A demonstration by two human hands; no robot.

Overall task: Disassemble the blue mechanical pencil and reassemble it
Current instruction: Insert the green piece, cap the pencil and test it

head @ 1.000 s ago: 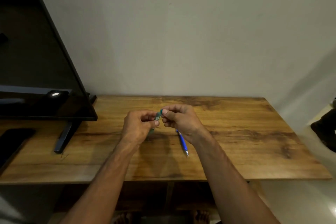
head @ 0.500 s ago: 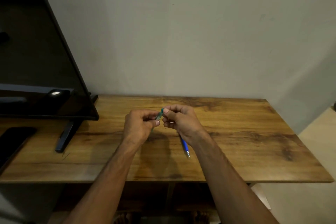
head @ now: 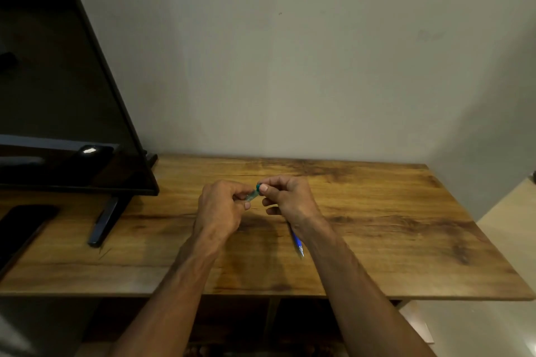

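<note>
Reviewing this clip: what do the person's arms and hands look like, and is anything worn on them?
Both forearms are bare as far as the frame shows; no sleeve is in view. The left hand and right hand wear no gloves, and no watch, ring or bracelet shows. The fingernails look short.

Wooden table point(head: 377, 240), brown grain, set against wall. On it: blue pen point(head: 297, 243) near front edge, centre; black monitor stand point(head: 106, 220) toward left side; dark flat slab point(head: 20, 226) at left edge.
</note>
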